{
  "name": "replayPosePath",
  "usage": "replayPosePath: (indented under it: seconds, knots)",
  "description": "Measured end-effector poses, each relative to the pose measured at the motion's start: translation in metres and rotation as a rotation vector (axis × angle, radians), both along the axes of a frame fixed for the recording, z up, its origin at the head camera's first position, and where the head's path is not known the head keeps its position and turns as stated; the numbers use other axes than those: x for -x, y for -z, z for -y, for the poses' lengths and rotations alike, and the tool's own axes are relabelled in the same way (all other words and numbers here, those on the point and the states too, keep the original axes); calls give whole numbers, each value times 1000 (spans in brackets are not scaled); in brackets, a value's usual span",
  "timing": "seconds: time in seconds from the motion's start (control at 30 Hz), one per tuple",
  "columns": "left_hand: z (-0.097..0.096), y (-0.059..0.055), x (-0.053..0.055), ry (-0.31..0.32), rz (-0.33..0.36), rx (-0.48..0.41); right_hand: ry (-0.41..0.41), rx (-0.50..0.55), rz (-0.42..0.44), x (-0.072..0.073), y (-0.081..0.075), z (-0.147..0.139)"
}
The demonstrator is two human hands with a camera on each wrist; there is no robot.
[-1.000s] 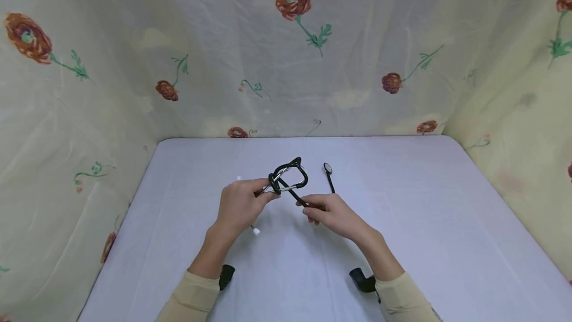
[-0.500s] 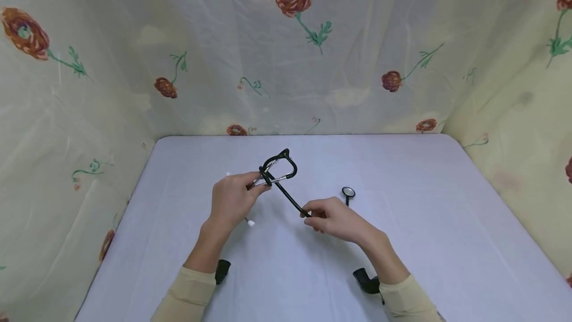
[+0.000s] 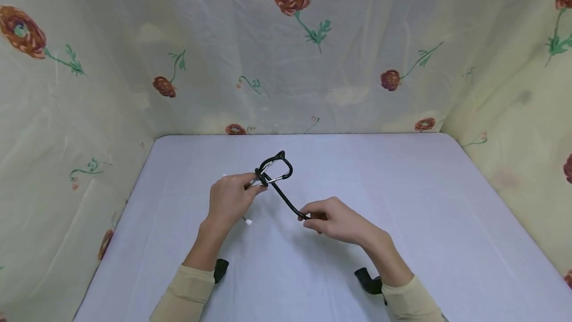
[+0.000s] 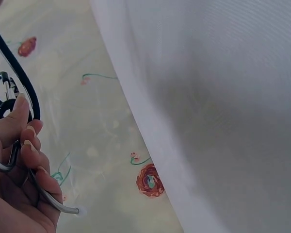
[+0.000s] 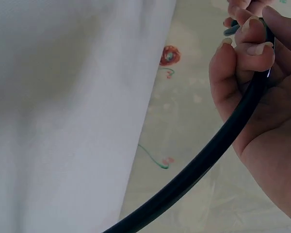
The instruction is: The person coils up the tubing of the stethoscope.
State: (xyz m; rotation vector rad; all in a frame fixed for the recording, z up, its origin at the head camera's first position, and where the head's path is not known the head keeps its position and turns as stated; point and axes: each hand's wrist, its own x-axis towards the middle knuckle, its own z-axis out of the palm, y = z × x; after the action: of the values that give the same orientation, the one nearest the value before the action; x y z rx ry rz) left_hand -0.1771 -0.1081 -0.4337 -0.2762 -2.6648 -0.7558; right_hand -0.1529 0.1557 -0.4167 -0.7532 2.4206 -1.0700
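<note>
A black stethoscope is held above the table between both hands. My left hand grips it by the metal ear tubes, where the black tubing is looped round them. One white ear tip pokes out below that hand. In the left wrist view a bare metal ear tube comes out past the curled fingers. My right hand pinches the tubing lower down, between thumb and fingers. From that hand the black tubing arcs away in the right wrist view. The chest piece is hidden now.
A white-covered table spreads under both hands. Flower-printed curtains hang behind it and at both sides. Black wrist-worn pieces stick out beside the sleeves.
Both hands have drawn apart: the left went a little left with the looped part, the right slightly right and down. More tubing shows between them. The chest piece has dropped out of sight.
</note>
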Motion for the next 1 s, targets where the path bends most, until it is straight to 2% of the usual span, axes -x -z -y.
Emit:
replayPosePath:
  seconds: [0.23,0.47,0.67,1.0]
  knots:
    - [-2,4,0,-9,7,50,-33,10,-2,-2,-7,4]
    - [-7,5,-3,-9,42,115,-103,14,-73,-2,-16,9]
    - [-11,6,-7,-7,68,158,-121,10,-91,-2,-27,12]
    - [-17,6,-10,12,68,182,-165,32,-115,-3,-34,19]
